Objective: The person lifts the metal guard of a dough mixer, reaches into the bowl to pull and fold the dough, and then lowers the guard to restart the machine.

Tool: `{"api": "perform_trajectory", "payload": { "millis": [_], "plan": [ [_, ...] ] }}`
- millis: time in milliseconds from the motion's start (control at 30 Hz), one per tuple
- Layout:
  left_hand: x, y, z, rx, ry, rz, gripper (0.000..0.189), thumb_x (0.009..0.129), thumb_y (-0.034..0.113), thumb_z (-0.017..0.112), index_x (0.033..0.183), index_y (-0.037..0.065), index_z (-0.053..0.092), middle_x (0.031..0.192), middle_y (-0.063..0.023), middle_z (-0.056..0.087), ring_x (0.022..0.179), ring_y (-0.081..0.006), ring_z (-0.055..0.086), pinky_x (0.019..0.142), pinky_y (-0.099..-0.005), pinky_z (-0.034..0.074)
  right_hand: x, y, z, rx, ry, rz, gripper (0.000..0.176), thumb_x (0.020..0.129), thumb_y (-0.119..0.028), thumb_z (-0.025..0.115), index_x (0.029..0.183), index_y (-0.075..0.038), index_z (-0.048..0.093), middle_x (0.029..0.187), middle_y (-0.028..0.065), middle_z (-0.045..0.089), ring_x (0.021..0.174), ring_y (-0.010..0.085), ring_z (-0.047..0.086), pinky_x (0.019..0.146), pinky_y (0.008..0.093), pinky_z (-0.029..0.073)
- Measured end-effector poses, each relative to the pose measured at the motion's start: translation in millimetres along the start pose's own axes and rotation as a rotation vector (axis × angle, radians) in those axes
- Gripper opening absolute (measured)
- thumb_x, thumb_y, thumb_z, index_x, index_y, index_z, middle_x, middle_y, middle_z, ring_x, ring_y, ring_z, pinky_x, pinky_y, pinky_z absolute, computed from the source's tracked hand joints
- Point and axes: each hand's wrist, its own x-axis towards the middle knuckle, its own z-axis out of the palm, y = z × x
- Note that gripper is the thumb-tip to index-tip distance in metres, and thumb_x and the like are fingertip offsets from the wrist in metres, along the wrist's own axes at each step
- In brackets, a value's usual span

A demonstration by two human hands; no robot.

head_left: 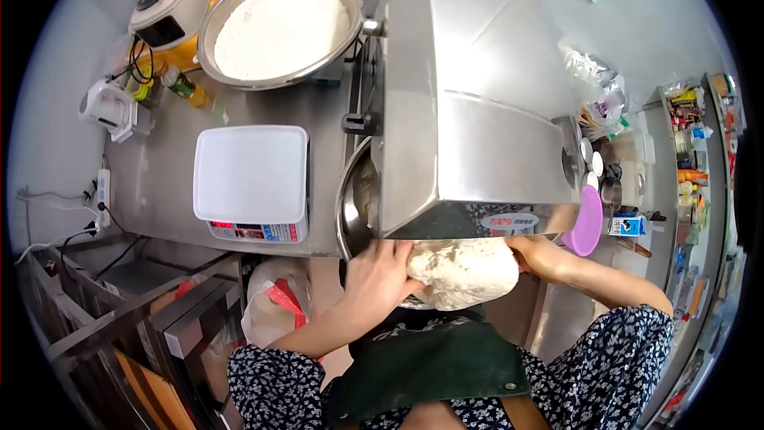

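Below grey steel machine's front edge [477, 219] | left hand [379, 275], right hand [541, 259] (fingers partly hidden) gripping opposite ends of pale lumpy dough [463, 272]

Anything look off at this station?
Nothing spilled or damaged that I can see, including around the flour bowl. Only untidy spot: loose cables straggling around the power strip at far left.
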Motion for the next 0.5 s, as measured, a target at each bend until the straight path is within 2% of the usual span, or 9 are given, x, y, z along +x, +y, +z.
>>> {"api": "perform_trajectory", "payload": {
  "millis": [33,100,200,267,300,333,367,433,500],
  "plan": [
    [-4.2,-2.0,-3.5,0.078,0.088,0.043,0.073,0.068,0.041,0.082,0.121,0.000,0.052,0.111,-0.0205,0.057,0.107,-0.0310,0.060,0.074,-0.0399,0.055,-1.8,13.6,7.3,0.115,-0.050,-0.255,0.060,0.101,-0.046,0.044,0.132,0.005,0.049,0.111,0.0184,0.066,0.103,0.0228,0.063,0.091,0.0334,0.048],
    [-17.4,-7.6,-15.3,0.017,0.232,-0.011,0.083,0.064,0.032,0.086,0.131,0.000,0.049,0.120,-0.0200,0.053,0.111,-0.0368,0.055,0.081,-0.0386,0.054,-24.5,14.0,17.8,-0.235,0.154,-0.721,0.068,0.098,-0.051,0.052,0.134,0.006,0.043,0.104,0.0208,0.066,0.098,0.0264,0.067,0.087,0.0392,0.051],
    [-38.4,9.5,-31.8,-0.084,0.218,0.169,0.085,0.067,0.036,0.082,0.138,0.004,0.048,0.128,-0.0182,0.052,0.111,-0.0346,0.055,0.084,-0.0377,0.054,-44.2,-2.2,30.6,-0.499,0.131,-0.955,0.079,0.091,-0.055,0.061,0.129,0.011,0.039,0.092,0.0261,0.065,0.079,0.0330,0.070,0.071,0.0438,0.055],
    [-41.1,26.7,-43.0,-0.027,0.260,0.464,0.066,0.073,0.035,0.074,0.135,0.017,0.058,0.132,-0.0139,0.053,0.113,-0.0313,0.055,0.092,-0.0375,0.054,-38.8,-18.0,46.6,-0.858,0.223,-0.876,0.081,0.088,-0.057,0.063,0.121,0.014,0.041,0.082,0.0252,0.065,0.068,0.0351,0.069,0.060,0.0428,0.055],
    [-38.4,28.7,-41.3,0.048,0.294,0.484,0.061,0.075,0.032,0.072,0.133,0.019,0.059,0.133,-0.0138,0.053,0.114,-0.0321,0.055,0.093,-0.0378,0.053,-37.9,-25.2,54.6,-1.038,0.276,-0.819,0.083,0.086,-0.057,0.065,0.117,0.016,0.043,0.077,0.0247,0.065,0.062,0.0362,0.068,0.054,0.0424,0.054],
    [-34.3,28.9,-36.4,0.119,0.333,0.502,0.057,0.077,0.030,0.070,0.132,0.021,0.061,0.134,-0.0137,0.053,0.115,-0.0329,0.055,0.095,-0.0382,0.053,-28.1,-25.7,64.7,-1.075,0.427,-1.015,0.075,0.087,-0.056,0.063,0.107,0.015,0.046,0.063,0.0181,0.062,0.048,0.0336,0.063,0.043,0.0390,0.050],
    [-30.9,25.9,-30.8,0.189,0.369,0.518,0.052,0.079,0.028,0.068,0.131,0.022,0.062,0.135,-0.0136,0.054,0.117,-0.0337,0.055,0.097,-0.0386,0.052,-27.0,-36.7,78.5,-1.127,0.483,-1.002,0.071,0.088,-0.055,0.061,0.106,0.013,0.049,0.060,0.0141,0.062,0.048,0.0290,0.064,0.043,0.0375,0.049],
    [-24.3,3.3,-23.7,0.220,0.414,0.405,0.047,0.082,0.024,0.066,0.128,0.019,0.065,0.132,-0.0166,0.056,0.116,-0.0360,0.057,0.095,-0.0381,0.053,-14.9,-58.7,107.8,-1.187,0.540,-0.819,0.069,0.089,-0.055,0.058,0.107,0.012,0.050,0.061,0.0138,0.062,0.051,0.0264,0.065,0.045,0.0353,0.050],
    [-19.3,-21.3,-11.3,0.223,0.405,0.270,0.050,0.079,0.027,0.069,0.127,0.014,0.064,0.128,-0.0187,0.057,0.114,-0.0352,0.058,0.090,-0.0372,0.055,23.3,-70.1,125.3,-1.151,0.661,-0.965,0.070,0.088,-0.054,0.059,0.109,0.011,0.050,0.062,0.0137,0.064,0.058,0.0243,0.068,0.050,0.0337,0.052]
  ]
}}
